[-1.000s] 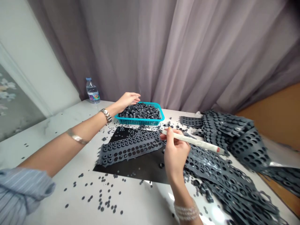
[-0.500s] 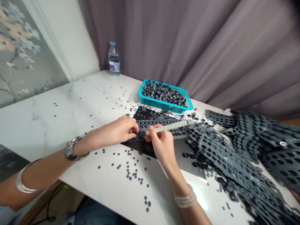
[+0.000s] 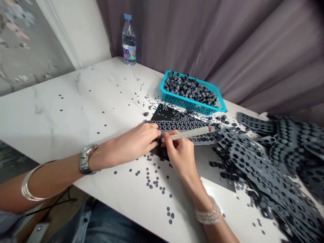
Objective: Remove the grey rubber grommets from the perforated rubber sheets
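My right hand [image 3: 181, 152] is closed round a pale stick [image 3: 194, 132] with a reddish mark near its upper end. Its lower tip meets a grey rubber sheet [image 3: 183, 126] punched with rows of round holes and rings. At that sheet's left end, the thumb and fingers of my left hand [image 3: 135, 141] are pinched together; what sits between them is dark and mostly hidden. Both hands' fingertips are close together. Under the sheet lies a dark flat board [image 3: 206, 158], sprinkled with tiny black discs at its far side.
Behind the board stands a turquoise basket [image 3: 193, 105] heaped with small black rubber pieces. Perforated rubber sheets [image 3: 263, 168] pile up on the right. A water bottle [image 3: 129, 44] stands by the curtain. Loose discs [image 3: 157, 183] dot the white table [image 3: 93, 192].
The camera view has shifted, so the bottle and basket appear higher and larger. Both hands stay at the sheet's left end, the right still holding the stick.
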Demonstrator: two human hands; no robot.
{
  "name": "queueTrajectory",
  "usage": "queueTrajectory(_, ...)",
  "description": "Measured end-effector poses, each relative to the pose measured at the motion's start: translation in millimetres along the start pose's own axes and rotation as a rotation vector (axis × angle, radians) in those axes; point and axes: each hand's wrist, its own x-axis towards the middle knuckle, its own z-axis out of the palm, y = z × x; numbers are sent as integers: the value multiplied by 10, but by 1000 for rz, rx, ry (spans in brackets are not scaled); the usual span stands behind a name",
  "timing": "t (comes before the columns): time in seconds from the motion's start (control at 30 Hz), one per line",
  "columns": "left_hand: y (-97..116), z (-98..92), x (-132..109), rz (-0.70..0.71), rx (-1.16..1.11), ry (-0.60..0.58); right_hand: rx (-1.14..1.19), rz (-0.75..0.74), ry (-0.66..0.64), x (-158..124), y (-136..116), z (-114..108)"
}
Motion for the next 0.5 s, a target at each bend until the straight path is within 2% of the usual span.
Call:
queueTrajectory(0.2, -4, 52, 47, -26, -31, 38, -105, -54, 0, -7, -72, 17)
queueTrajectory(0.33, -15, -195, 47, -137, -242, 35, -133, -72, 17, -2, -89, 26)
queueTrajectory(0.37, -34, -285, 44, -194, -331, 68, -123, -58, 19, -1, -80, 28)
queueTrajectory(0.43, -92, -443, 40, -303, -511, 238, -80, -22, 23, -2, -53, 34)
queueTrajectory(0.5, -160, -519, 48, -381, -679, 366, 5, 10, 34, -8, -22, 38)
